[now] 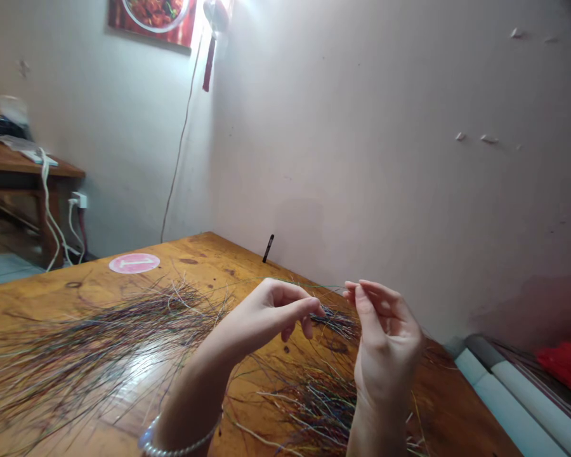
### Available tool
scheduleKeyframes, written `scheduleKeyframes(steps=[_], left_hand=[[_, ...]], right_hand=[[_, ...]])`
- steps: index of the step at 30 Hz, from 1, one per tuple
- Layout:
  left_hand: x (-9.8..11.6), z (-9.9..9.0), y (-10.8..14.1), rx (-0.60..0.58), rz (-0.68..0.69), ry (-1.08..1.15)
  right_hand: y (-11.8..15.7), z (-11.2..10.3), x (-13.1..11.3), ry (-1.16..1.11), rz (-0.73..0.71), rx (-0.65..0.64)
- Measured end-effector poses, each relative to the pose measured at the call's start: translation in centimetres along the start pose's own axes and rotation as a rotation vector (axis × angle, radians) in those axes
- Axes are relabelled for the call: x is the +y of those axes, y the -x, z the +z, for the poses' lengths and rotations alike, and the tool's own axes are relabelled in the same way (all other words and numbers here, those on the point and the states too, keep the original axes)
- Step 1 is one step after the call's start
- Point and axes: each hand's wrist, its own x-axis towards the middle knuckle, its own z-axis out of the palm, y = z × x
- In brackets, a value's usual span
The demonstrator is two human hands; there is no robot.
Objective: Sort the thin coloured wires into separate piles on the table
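Note:
My right hand (383, 330) is raised over the table, thumb and index finger pinched on the end of a thin greenish wire (330, 287). From those fingertips the wire runs left, behind my left hand (278, 308). That hand is bent at the wrist, its thumb tip against the curled index finger; whatever it may hold is too small to make out. Behind the left fingers lies a small bundle of thin coloured wires (335, 322). A larger loose heap of wires (318, 406) is below, between my forearms, and a long spread of wires (124, 330) covers the left side.
The wooden table (204, 254) meets the wall at the back. A black pen-like stick (268, 248) stands against the wall by its far edge. A pink round sticker (134, 263) marks the table's left part. Pale bench seats (509, 387) and red material (568, 358) are at right.

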Motion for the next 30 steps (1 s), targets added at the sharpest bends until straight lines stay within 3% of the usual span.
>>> scheduleKeyframes(steps=[9,15,23,30], left_hand=[[-0.4,-0.7,0.4,0.008,0.065,-0.110],[-0.4,0.4,0.7,0.076,0.177,-0.121],[-0.3,1.8,0.2,0.361,0.284,-0.427],[-0.5,2.2,0.1,0.414,0.445,-0.563]], right_hand=[[0.0,0.1,0.2,0.102,-0.049,0.044],[0.5,0.5,-0.3,0.115,-0.053,-0.069],[0.7,0.8,-0.2,0.126,-0.116,-0.128],[0.7,0.8,0.0,0.119,-0.158,-0.104]])
